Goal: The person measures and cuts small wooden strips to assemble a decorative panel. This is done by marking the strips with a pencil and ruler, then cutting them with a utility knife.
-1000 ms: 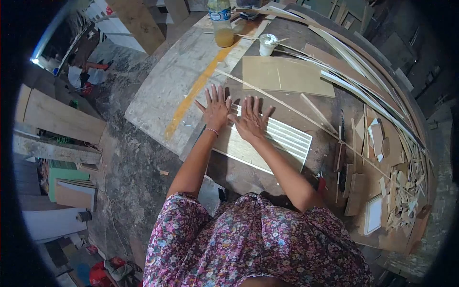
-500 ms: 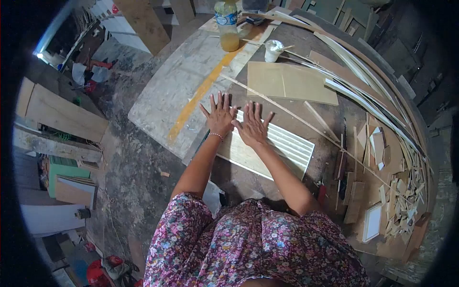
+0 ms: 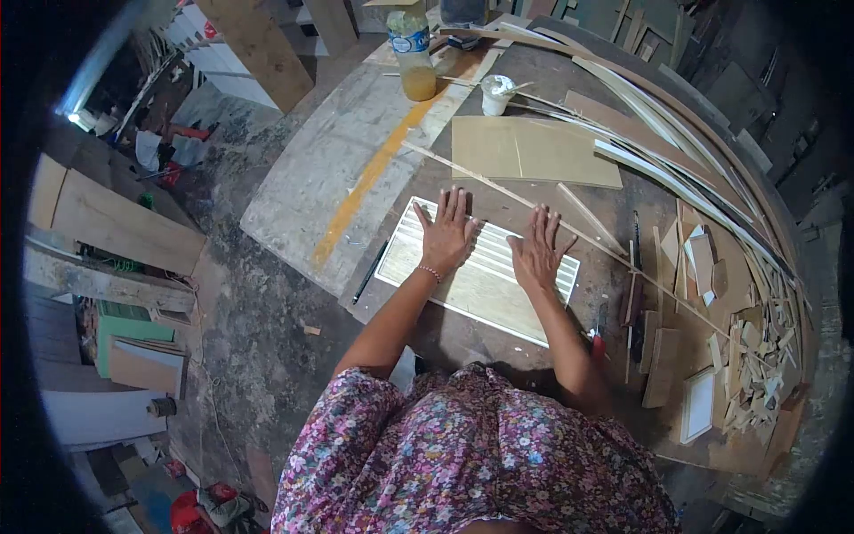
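A pale rectangular wooden panel (image 3: 471, 298) with raised parallel strips along its far half lies flat on the worktable. Fingers spread, my left hand (image 3: 446, 235) rests on the strips left of the panel's middle. My right hand (image 3: 537, 253) lies on the panel's right part, also with spread fingers, its fingertips past the far edge. Neither hand grips anything. Beside the panel's left end is a dark pencil-like stick (image 3: 368, 271). A long thin wood strip (image 3: 485, 181) runs diagonally beyond both hands.
Beyond the panel are a tan board (image 3: 534, 151), a white cup (image 3: 496, 95) and a bottle of yellowish liquid (image 3: 416, 67). Long strips and a pile of offcuts (image 3: 761, 374) lie at right. A red-handled tool (image 3: 598, 343) is near my right forearm.
My hands have moved apart: the right went rightward along the panel, the left moved slightly right and nearer. The panel's left end and the dark stick are now uncovered.
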### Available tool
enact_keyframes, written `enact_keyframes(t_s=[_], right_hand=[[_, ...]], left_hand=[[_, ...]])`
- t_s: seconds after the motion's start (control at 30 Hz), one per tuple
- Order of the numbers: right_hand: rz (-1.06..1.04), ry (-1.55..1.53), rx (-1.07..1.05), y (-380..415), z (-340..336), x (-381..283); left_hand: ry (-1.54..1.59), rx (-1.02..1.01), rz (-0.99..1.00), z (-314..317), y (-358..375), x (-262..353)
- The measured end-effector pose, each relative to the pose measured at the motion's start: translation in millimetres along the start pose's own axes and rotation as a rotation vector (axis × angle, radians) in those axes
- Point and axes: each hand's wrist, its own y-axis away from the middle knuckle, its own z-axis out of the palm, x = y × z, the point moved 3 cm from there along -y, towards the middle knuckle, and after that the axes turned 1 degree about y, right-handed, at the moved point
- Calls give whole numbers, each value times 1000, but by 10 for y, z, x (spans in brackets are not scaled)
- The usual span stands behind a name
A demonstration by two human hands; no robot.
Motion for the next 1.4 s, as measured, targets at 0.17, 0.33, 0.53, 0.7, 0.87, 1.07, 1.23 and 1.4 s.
enact_keyframes(t_s=[0.17,0.33,0.53,0.7,0.87,1.07,1.23,1.4], right_hand=[[-2,-268,87,104,-150,139],[-38,-374,87,137,-90,148],[-89,-354,86,124,-85,149],[-83,-365,102,148,-87,167],[-71,-405,91,133,-105,164],[-71,-396,132,141,-99,160],[22,-617,191,122,-122,259],[256,-664,296,179,-311,359]], left_hand=[[72,-102,-37,-156,41,-306],[115,-91,-41,-161,86,-395],[146,-99,-60,-178,95,-430],[37,85,-181,-98,86,-536],[78,4,-216,-100,70,-557],[111,-6,-254,-32,96,-608],[88,40,-272,-82,64,-594],[317,219,-222,-414,30,-328]])
